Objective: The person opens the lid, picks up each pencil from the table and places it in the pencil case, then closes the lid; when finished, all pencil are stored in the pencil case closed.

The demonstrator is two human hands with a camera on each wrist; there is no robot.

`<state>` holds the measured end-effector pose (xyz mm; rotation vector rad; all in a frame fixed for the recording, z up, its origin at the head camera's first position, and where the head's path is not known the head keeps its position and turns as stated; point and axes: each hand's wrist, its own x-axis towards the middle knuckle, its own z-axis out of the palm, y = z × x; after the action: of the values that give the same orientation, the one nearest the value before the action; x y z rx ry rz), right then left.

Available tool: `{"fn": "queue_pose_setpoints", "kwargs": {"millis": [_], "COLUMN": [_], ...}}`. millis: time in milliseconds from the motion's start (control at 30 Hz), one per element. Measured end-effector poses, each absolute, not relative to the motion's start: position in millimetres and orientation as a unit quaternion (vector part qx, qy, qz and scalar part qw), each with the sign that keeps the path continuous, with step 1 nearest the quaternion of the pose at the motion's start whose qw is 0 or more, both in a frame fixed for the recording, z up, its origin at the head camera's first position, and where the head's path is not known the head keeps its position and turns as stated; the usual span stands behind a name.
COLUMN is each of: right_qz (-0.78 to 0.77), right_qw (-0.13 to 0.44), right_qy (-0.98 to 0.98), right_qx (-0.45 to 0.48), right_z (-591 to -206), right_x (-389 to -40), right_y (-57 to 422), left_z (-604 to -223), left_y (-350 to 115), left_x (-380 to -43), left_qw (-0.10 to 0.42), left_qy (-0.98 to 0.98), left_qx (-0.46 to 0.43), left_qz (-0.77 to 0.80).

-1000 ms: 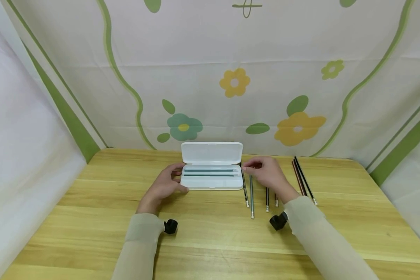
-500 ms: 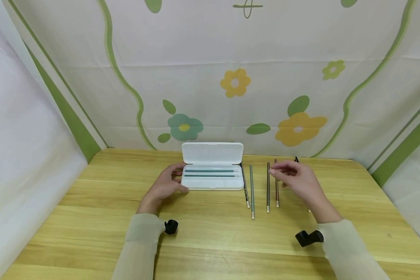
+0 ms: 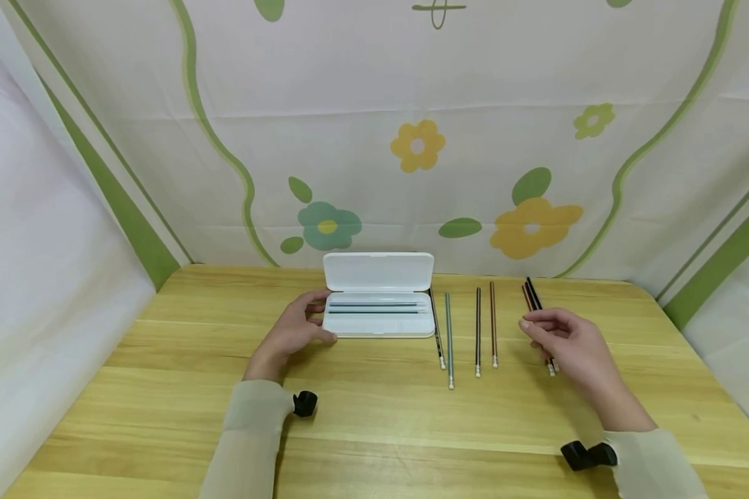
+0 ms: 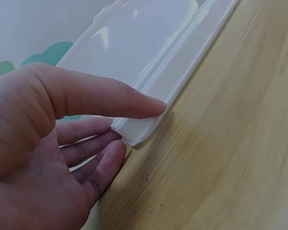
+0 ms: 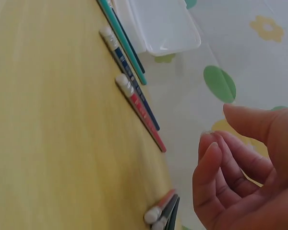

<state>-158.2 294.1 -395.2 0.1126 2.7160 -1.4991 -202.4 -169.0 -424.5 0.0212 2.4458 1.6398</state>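
My left hand (image 3: 292, 329) holds the left end of an open white pencil case (image 3: 377, 328). In the left wrist view its thumb lies on the front edge, with the fingers against the end. Two green pencils (image 3: 374, 312) lie lengthwise inside the case. My right hand (image 3: 568, 346) hovers over a small bunch of dark and reddish pencils (image 3: 533, 294) at the right, hiding their middle. Its fingers are loosely bent, and the right wrist view shows a gap between thumb and fingertips with nothing in it.
Right of the case lie a black pencil (image 3: 439, 339), a green pencil (image 3: 449, 339), a dark pencil (image 3: 478, 333) and a red pencil (image 3: 493, 326), erasers toward me. Behind the wooden table (image 3: 374, 430) hangs a flowered cloth (image 3: 374, 173).
My right hand has moved from the case's right edge rightward, past the separate pencils, to the bunch at the right. The left hand and the case have stayed put.
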Motion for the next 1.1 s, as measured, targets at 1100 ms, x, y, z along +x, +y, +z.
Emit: {"fn": "queue_pose_setpoints", "kwargs": {"millis": [1100], "right_qz": [-0.47], "right_qw": [0.044], "right_qy": [0.87], "right_qx": [0.141], "right_z": [-423], "right_x": [-151], "right_y": [355], "left_z": [-422], "left_y": [-168], "left_x": [-201], "left_qw": [0.106], "left_qy": [0.824], "left_qx": [0.005], "left_qz": [0.557]}}
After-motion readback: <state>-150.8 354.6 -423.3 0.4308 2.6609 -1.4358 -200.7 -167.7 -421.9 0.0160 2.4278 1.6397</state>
